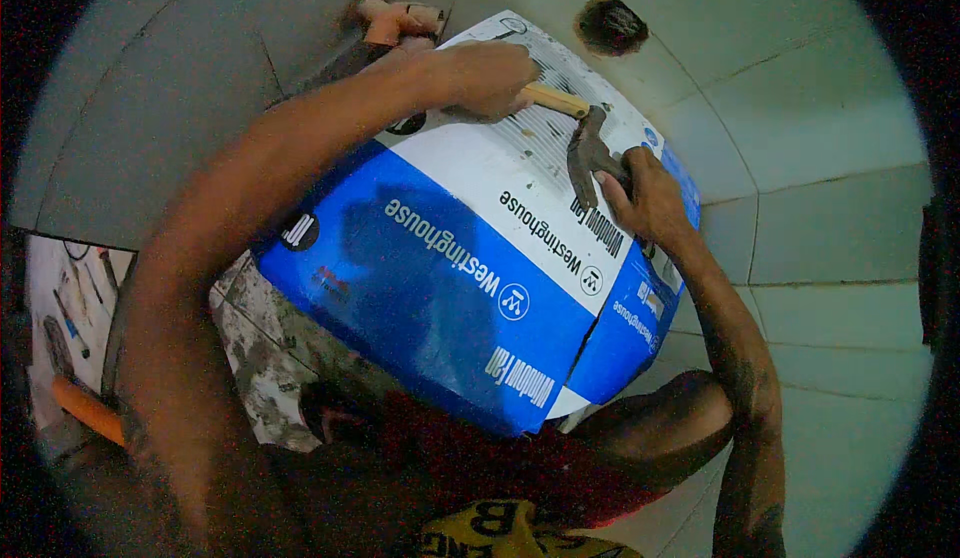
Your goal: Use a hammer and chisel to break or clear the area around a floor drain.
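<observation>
Left hand [490, 80] wrapped around a wooden-handled hammer [584, 153], over a blue-and-white carton [430, 293]. Right hand [652, 196] at hammer's dark head; I cannot tell its grip.

From the person's head, a fisheye camera is looking down at close range over the near edge of the box [470, 208], also taking in surrounding tiles [840, 313].

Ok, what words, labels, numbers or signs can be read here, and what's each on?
I won't copy wording, but here's where it stands.
Cardboard box, blue side: large pale lettering, circled emblem, dark round badge.
Box, white side: dark lettering, circled emblem.
Box, blue end: smaller pale lettering.
Box, red print: too blurred to read.
Clothing: dark letters on yellow, partly cut off.
</observation>
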Available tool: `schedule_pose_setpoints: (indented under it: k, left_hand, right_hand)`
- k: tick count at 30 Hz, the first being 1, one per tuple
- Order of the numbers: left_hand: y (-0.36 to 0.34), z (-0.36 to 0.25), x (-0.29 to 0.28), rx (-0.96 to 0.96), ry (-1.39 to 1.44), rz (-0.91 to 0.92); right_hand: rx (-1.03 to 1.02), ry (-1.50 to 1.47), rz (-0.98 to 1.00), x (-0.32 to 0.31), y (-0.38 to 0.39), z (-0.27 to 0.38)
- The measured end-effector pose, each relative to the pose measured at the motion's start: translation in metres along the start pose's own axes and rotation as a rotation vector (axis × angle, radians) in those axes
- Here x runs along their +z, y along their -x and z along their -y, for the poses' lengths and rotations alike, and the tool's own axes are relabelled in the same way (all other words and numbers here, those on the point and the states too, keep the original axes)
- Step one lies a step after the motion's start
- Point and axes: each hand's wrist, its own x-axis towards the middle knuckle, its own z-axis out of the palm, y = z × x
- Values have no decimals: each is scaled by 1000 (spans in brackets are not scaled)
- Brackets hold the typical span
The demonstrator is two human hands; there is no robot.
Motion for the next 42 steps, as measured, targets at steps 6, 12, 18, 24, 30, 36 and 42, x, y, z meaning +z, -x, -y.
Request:
schedule_pose_setpoints:
  k: [6, 12, 18, 24, 30, 36, 42]
  left_hand:
    - [-1, -2, -8, 5, 25, 69]
    - [3, -3, -7, 27, 29, 8]
    - [1, -8, -10, -33, 34, 98]
    - [-20, 27, -7, 15, 26, -162]
    - [-80, 51, -4, -477, 697, 193]
    - [-79, 31, 14, -584, 967, -102]
    - [-87, 53, 20, -519, 533, -354]
  right_hand:
    - [-32, 6, -14, -1, -1, 2]
    - [-26, 18, -15, -2, 1, 5]
    - [-2, -3, -10, -3, 5, 7]
    - [-1, -10, -13, -11, 7, 3]
    - [72, -29, 56, -6, 2, -1]
    - [35, -14, 28, -4, 7, -4]
    - [31, -19, 34, -6, 2, 7]
